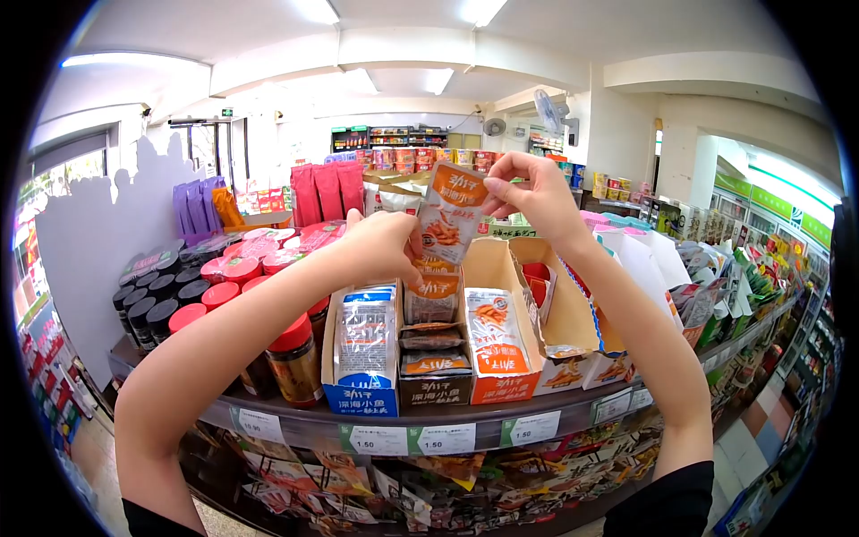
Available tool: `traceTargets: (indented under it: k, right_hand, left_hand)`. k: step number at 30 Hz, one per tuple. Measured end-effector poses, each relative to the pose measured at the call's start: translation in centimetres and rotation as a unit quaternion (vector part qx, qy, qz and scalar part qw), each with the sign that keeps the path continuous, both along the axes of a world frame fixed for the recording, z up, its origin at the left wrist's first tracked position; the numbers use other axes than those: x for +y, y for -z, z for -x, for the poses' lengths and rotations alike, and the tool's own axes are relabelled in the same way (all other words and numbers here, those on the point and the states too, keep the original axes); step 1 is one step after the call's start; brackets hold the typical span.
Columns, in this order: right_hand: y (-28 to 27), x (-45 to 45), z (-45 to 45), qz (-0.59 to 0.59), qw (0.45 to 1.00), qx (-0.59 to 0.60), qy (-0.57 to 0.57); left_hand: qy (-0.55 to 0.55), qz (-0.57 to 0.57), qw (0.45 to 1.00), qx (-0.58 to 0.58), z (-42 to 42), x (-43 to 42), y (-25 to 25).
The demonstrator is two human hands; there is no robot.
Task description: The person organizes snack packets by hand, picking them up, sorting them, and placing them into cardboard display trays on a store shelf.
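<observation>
My right hand (pixel 535 197) pinches the top right corner of a small snack packet (pixel 450 213), with thumb and fingers closed on it. The packet has an orange top and a picture of food, and hangs upright above the boxes. My left hand (pixel 386 240) is over the brown open-topped box (pixel 436 387), its visible fingers apart. One fingertip comes down beside an orange-topped packet (pixel 433 297) standing in that box; another is at the held packet's left edge. Its other fingers are partly hidden. A blue box (pixel 361 399) and an orange box (pixel 506 387) of similar packets flank the brown one.
Jars with red lids (pixel 291 336) and black lids (pixel 163 315) stand left. Tall cardboard boxes (pixel 559 309) are at right. Price tags (pixel 447 439) line the shelf edge, with bagged goods below. Pink bags (pixel 327 191) stand behind; cup noodles (pixel 424 159) are stacked farther back.
</observation>
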State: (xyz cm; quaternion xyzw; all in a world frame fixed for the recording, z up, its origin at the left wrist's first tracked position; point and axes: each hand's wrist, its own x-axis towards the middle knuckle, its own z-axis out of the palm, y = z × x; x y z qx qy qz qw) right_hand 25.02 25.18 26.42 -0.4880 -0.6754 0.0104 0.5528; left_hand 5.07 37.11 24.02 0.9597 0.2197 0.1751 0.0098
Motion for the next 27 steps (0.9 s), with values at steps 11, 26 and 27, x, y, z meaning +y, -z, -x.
traceTargets:
  k: [11, 26, 27]
  right_hand:
    - [-0.5, -0.1, 0.1, 0.088, 0.994, -0.066, -0.007]
    - [3.8, 3.4, 1.2, 0.028, 0.931, -0.330, 0.152]
    - [3.8, 3.5, 1.2, 0.034, 0.932, -0.327, 0.151]
  left_hand:
    - [-0.028, -0.005, 0.999, -0.036, 0.4, -0.7, 0.9]
    - [0.032, -0.267, 0.952, -0.146, -0.5, -0.7, 2.2]
    - [0.049, -0.243, 0.963, -0.108, -0.4, -0.8, 1.9]
